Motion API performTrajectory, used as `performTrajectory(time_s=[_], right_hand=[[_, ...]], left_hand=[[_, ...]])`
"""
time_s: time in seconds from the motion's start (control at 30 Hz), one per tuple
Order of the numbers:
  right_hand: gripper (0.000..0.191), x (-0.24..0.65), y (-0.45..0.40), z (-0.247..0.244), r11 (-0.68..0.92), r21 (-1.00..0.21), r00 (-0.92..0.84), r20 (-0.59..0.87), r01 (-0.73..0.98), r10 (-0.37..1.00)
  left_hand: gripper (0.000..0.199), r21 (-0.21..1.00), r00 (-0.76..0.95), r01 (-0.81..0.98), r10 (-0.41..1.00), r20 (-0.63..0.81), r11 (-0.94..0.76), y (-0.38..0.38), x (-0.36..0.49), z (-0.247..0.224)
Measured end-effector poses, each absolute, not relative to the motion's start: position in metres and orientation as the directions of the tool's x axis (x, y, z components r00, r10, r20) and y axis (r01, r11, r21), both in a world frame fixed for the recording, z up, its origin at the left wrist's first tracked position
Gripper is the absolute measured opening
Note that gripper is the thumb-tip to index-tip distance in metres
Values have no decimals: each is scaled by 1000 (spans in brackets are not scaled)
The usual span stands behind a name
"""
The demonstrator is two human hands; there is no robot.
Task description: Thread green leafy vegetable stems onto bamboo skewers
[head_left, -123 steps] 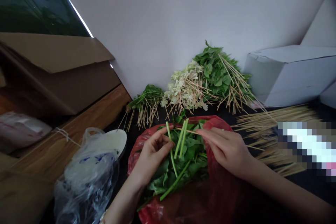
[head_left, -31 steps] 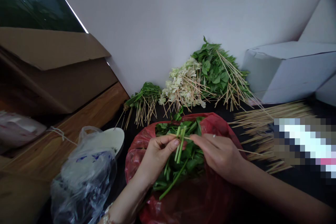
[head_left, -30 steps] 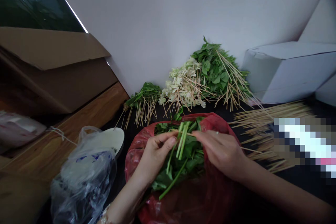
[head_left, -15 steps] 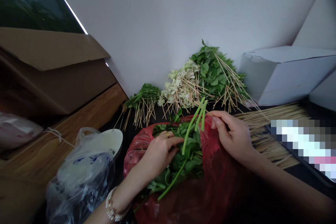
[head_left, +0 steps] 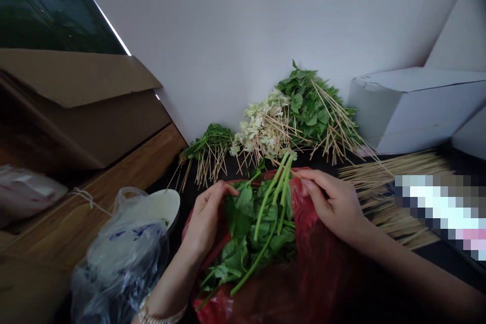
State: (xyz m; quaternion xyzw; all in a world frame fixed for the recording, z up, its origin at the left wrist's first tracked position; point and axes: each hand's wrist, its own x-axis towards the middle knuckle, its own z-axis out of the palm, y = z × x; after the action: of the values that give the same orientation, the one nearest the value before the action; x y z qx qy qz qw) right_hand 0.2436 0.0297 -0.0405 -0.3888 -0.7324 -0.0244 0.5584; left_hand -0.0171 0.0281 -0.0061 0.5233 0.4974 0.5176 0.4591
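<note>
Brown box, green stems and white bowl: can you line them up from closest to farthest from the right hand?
1. Green stems, just left of the right hand.
2. White bowl, left, past the red bag.
3. Brown box, farther left and back.

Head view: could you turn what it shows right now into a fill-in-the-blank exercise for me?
A stick with green stems on it is held in the person's ____ hand.
The bag around the loose leaves is coloured ____.
A bracelet circles the person's ____ wrist.
The box beside the leafy pile is coloured ____.

Missing words: right; red; left; white.
</note>
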Motion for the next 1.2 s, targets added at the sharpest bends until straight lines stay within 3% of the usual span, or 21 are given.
performTrajectory(time_s=[0.1, 0.27, 0.37, 0.53, 0.8, 0.97, 1.2], right_hand=[[24, 238, 26, -45, 772, -321, -221, 835, 549, 504], [28, 231, 23, -54, 799, -267, -363, 782, 539, 507], [28, 230, 23, -59, 792, -240, -398, 761, 561, 512], [28, 229, 22, -60, 796, -231, -411, 756, 560, 509], [28, 230, 23, -61, 783, -242, -381, 767, 572, 516], [28, 231, 22, -62, 784, -234, -377, 775, 574, 507], [29, 228, 20, -59, 790, -214, -387, 779, 575, 493]], left_hand=[[27, 996, -34, -52, 997, 74, -75, 27, -15, -10], [41, 980, 69, -196, 997, -25, 38, 22, -11, -9], [26, 962, 138, -252, 988, -77, 110, 18, -9, -9], [23, 975, 192, -196, 979, -63, 101, 14, -9, -11], [20, 981, 82, -188, 996, -28, 43, 17, -4, -13], [17, 985, 100, -170, 995, -26, 43, 15, -4, -14], [31, 990, 55, -140, 998, -1, 9, 15, -5, -15]])
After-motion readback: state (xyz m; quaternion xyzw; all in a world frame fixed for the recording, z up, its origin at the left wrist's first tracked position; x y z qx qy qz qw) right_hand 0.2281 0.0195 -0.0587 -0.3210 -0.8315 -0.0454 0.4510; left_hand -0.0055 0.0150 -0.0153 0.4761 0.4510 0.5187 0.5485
